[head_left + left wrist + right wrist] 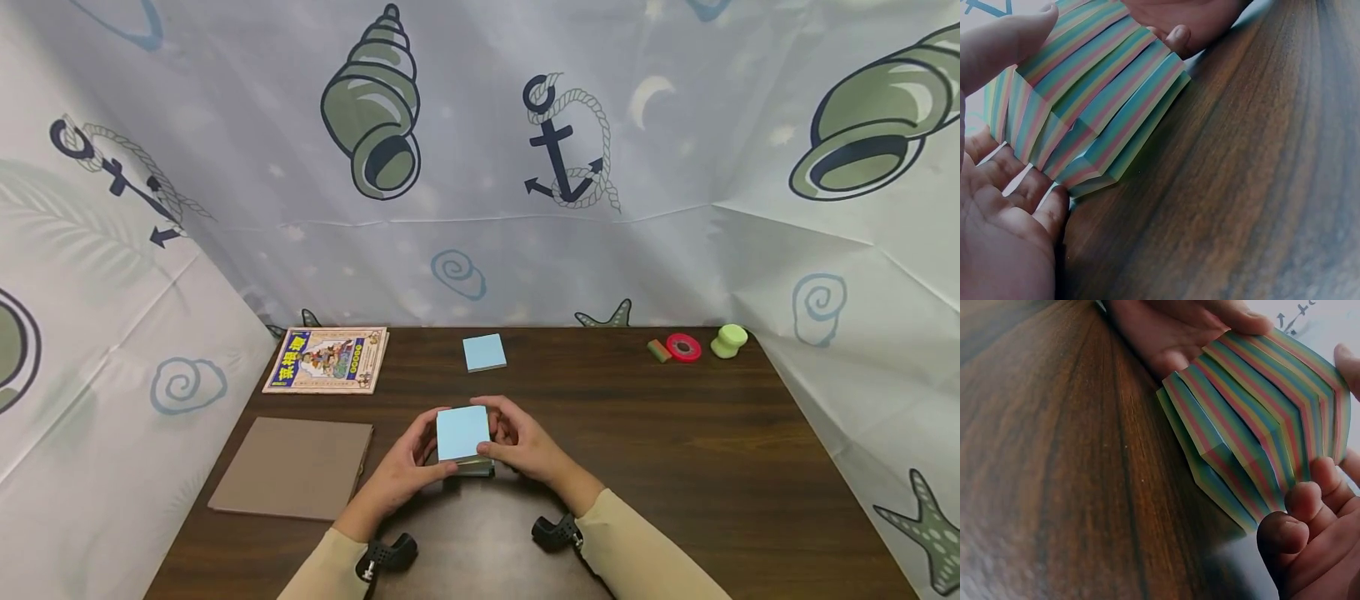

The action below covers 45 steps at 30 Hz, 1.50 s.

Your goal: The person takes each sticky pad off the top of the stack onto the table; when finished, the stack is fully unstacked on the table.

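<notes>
Between both hands stands a stack of sticky note pads [462, 432], light blue on top, in front of me over the middle of the table. Rainbow-striped edges of several pads [1107, 94] show in the left wrist view, and the layers are slightly out of line. My left hand [411, 467] grips the stack's left side, thumb at the near edge. On the opposite side my right hand [527, 443] holds it, thumb at the near right corner. The striped pads [1254, 412] also fill the right wrist view. Whether the lowest pad touches the table I cannot tell.
A single light blue pad [484, 352] lies at the back of the table [637, 467]. At left are a comic-style book [327, 360] and a brown flat board [292, 468]. Back right hold a small striped block [659, 351], a red disc [684, 347] and a light green knob-shaped object [729, 341].
</notes>
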Available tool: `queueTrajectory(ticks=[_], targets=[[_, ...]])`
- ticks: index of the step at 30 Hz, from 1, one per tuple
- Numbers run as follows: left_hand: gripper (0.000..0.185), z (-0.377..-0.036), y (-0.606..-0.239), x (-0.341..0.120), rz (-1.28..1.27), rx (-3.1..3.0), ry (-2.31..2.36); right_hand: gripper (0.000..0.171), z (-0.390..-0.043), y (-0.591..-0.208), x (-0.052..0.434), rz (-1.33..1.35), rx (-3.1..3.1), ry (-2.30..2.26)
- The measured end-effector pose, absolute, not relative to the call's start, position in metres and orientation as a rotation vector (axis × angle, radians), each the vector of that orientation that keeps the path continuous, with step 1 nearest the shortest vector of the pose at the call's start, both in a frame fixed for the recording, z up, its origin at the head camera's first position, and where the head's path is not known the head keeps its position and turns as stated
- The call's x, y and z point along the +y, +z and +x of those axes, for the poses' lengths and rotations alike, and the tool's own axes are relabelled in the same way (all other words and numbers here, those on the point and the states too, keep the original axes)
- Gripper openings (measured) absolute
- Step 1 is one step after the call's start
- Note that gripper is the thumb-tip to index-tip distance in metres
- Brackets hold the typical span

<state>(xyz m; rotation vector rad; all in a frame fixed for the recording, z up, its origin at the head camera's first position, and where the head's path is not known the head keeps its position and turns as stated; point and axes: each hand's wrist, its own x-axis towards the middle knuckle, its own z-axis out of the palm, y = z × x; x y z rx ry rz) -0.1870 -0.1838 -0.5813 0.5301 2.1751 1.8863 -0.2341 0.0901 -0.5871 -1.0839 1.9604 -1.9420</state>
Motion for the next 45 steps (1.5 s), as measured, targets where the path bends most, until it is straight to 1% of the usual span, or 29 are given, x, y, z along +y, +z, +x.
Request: queueTrajectory(ticks=[11,18,30,41,45], targets=[[0.086,-0.185,-0.579,-0.183,0.505,2.193,1.862,0.062,-0.234,-0.587,0.092,-1.033,1.946,-1.972],[0.086,-0.185,-0.580,-0.184,0.467,2.188,1.844,0.064,-0.235,-0.587,0.093,-0.985,1.886,-2.023],[0.086,-0.187,-0.580,-0.183,0.516,2.149,1.888,0.068,-0.239,-0.585,0.095,-0.826,1.686,-2.224],[0.087,-0.190,-0.586,-0.184,0.516,2.112,1.904,0.039,-0.243,-0.588,0.102,-0.697,1.523,-2.427],[0.090,-0.191,-0.585,-0.184,0.532,2.110,1.912,0.023,-0.247,-0.586,0.106,-0.625,1.455,-2.515]])
